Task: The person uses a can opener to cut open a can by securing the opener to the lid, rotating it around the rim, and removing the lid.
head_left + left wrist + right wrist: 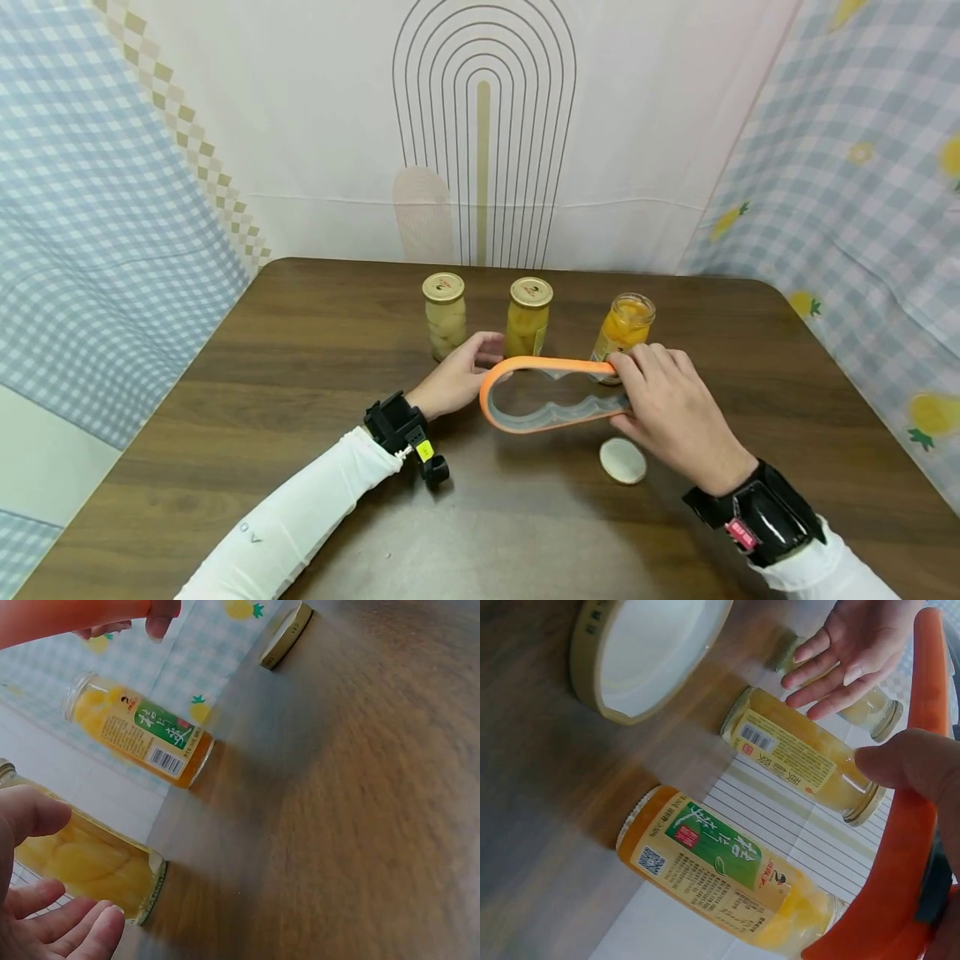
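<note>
My right hand [675, 417] grips the handle ends of an orange jar opener [551, 364] with a wavy grey inner edge, its loop pointing left over the table. My left hand [459, 377] reaches toward the middle jar [527, 323], a closed glass jar of yellow fruit. In the left wrist view its thumb and fingers are spread beside that jar [90, 859], holding nothing. An uncapped jar of orange fruit [625, 327] stands behind the right hand. Its label [720, 851] shows green in the right wrist view.
A second closed jar [446, 321], with paler fruit, stands at the left of the row. A loose lid [622, 461] lies inner side up near the right hand. The brown wooden table [315, 333] meets a patterned cloth at its back edge.
</note>
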`<state>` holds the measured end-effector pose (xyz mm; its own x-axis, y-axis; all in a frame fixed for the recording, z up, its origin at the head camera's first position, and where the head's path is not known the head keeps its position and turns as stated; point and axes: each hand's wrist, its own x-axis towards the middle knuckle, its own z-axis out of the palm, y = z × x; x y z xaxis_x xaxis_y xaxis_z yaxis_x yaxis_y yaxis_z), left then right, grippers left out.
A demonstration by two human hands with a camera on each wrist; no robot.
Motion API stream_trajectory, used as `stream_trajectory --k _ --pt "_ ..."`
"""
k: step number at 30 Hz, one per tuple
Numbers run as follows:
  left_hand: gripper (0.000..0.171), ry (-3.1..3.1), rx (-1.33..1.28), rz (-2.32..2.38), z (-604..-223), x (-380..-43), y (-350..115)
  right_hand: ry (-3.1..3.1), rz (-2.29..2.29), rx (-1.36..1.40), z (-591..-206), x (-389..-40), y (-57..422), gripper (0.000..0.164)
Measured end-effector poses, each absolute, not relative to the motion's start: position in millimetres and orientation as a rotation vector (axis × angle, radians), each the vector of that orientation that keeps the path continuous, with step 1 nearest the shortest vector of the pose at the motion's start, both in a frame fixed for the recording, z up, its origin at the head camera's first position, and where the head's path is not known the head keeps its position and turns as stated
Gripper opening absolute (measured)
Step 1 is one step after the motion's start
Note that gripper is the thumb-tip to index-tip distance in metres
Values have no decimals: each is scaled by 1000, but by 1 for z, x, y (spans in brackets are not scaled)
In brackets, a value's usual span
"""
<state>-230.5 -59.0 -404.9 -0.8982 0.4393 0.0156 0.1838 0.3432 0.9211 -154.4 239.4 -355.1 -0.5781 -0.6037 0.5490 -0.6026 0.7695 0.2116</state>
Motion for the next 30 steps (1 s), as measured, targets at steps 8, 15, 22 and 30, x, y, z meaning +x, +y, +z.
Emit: stream_trajectory --k 8,15,22,30 --pt "66 2346 583 1616 -404 -236 -53 -2324 -20 904 -351 -159 235 62" --pt "75 2339 659 1612 -405 -243 -47 -2301 12 896 -346 -163 229 59" --pt "78 2267 640 1701 -410 -250 -42 -2284 32 900 -343 -164 217 63" --pt "77 2252 610 1767 -405 -256 -27 -2319 9 878 -333 -167 211 71"
